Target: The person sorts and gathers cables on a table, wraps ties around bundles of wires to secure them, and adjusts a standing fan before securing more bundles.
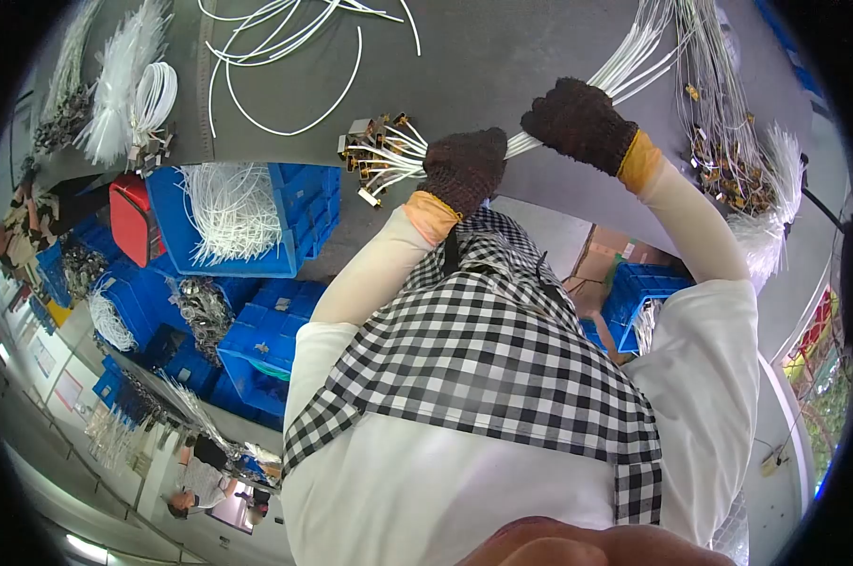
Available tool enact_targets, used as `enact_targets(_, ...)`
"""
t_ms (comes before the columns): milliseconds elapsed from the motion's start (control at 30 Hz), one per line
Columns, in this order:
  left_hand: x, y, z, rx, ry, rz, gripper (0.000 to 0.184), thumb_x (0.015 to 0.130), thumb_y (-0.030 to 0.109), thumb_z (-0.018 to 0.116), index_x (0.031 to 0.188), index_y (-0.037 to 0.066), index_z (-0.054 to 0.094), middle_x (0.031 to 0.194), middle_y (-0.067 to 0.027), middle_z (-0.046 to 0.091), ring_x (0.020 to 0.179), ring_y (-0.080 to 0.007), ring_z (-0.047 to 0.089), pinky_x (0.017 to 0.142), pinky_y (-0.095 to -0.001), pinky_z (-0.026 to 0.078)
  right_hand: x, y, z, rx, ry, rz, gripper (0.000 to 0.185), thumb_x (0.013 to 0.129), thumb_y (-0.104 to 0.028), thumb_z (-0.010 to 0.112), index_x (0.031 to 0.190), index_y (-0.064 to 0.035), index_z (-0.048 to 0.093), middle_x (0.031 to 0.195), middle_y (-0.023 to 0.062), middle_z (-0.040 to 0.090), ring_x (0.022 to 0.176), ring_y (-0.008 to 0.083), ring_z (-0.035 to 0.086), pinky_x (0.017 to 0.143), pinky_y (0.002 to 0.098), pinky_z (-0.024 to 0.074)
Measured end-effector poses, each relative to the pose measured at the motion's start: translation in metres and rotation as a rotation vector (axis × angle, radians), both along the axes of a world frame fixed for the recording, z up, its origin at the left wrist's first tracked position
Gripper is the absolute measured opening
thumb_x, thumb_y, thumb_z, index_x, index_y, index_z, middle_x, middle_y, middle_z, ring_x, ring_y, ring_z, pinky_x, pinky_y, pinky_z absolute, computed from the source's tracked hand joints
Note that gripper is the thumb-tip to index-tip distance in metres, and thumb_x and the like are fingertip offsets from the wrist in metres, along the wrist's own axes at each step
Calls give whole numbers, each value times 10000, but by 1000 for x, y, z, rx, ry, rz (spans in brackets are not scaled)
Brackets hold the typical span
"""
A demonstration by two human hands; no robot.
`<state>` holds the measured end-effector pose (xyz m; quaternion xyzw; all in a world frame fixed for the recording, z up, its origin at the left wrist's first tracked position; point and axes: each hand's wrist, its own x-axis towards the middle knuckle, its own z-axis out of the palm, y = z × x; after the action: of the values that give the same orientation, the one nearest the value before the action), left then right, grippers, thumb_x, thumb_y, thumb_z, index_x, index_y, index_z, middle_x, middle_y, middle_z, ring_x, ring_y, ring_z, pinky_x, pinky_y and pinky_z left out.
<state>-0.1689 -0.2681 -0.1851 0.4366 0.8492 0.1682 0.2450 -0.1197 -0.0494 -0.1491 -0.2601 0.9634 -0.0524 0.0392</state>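
Note:
My left hand (pixel 464 172), in a dark brown knitted glove, is closed around a bundle of white cables (pixel 522 144) near its connector end. Metal-and-black connectors (pixel 368 149) fan out to the left of that fist, over the grey tabletop (pixel 445 85). Farther along the same bundle, my right hand (pixel 580 124), gloved alike, is wrapped round the cables. Beyond it the white strands run to the upper right. The gloves hide the parts of the bundle inside both fists.
Loose white cables (pixel 294 130) curl across the table's far side. Tied bundles (pixel 124 90) lie at left; cables with brass-coloured connectors (pixel 728 160) lie at right. Below the edge stand a blue crate (pixel 306 217) of white cables, a red chair-like object (pixel 134 219) and another crate (pixel 624 302). A person (pixel 205 486) is in the background.

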Motion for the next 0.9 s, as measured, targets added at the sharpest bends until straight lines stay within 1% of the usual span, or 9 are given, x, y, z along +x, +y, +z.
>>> enact_targets(167, -3, -3, 17, 61, 125, 2, 161, 842, 251, 600, 838, 90, 599, 718, -126, 645, 643, -330, 660, 548, -477, 484, -4, -2, 9, -2, 33, 9, 60, 759, -212, 641, 768, -158, 616, 704, 38, 614, 701, 245, 645, 677, 379, 503)
enact_targets(233, -3, -12, 21, 123, 138, 34, 153, 846, 238, 578, 824, 87, 586, 717, -131, 635, 647, -342, 650, 575, -484, 484, -11, -4, 14, 68, -174, -22, 48, 779, -226, 636, 793, -180, 635, 706, 29, 618, 712, 251, 659, 697, 395, 511)
enact_targets(333, -15, -15, 17, 126, -13, 24, 129, 863, 205, 545, 841, 90, 598, 750, -149, 648, 704, -358, 657, 619, -479, 500, -20, -4, 20, 25, -52, 16, 65, 760, -224, 628, 734, -173, 598, 666, 41, 597, 633, 238, 625, 673, 366, 497)
enact_targets(467, -47, -26, 64, 239, -88, 95, 164, 886, 226, 574, 895, 80, 648, 811, -171, 666, 755, -397, 646, 662, -491, 508, -66, -5, 70, 46, 150, -11, 111, 726, -229, 629, 690, -150, 560, 625, 40, 572, 619, 223, 622, 666, 363, 509)
enact_targets(567, -69, -36, 101, 270, -146, 107, 238, 896, 286, 627, 958, 62, 678, 855, -213, 667, 781, -407, 639, 703, -484, 509, -106, 18, 87, 51, 474, -29, 87, 715, -202, 622, 697, -141, 563, 615, 30, 553, 622, 211, 612, 692, 346, 518)
enact_targets(700, -92, -48, 120, 187, -514, 326, 316, 910, 321, 637, 944, 9, 676, 807, -202, 670, 741, -348, 661, 679, -409, 501, -162, 58, 101, 16, 621, -107, 80, 745, -204, 633, 765, -137, 594, 637, 21, 546, 639, 213, 606, 705, 359, 517)
enact_targets(800, -99, -52, 148, 132, -708, 480, 262, 874, 283, 678, 888, 22, 688, 693, -50, 637, 593, -135, 589, 538, -313, 452, -199, 83, 99, 18, 522, -174, 70, 811, -244, 616, 835, -179, 628, 695, 13, 590, 663, 216, 626, 686, 372, 506)
enact_targets(833, -103, -59, 145, 160, -781, 500, 233, 886, 253, 668, 914, 24, 699, 724, -48, 654, 620, -122, 605, 554, -290, 472, -207, 79, 104, 72, 400, -171, 60, 821, -254, 610, 841, -203, 636, 706, 9, 601, 673, 208, 633, 680, 365, 502)
enact_targets(900, -113, -63, 161, 209, -824, 522, 222, 888, 236, 665, 925, 19, 701, 734, -49, 660, 628, -119, 613, 560, -281, 482, -225, 76, 121, 96, 478, -139, 50, 829, -265, 612, 850, -237, 648, 718, 3, 619, 682, 192, 640, 673, 352, 498)
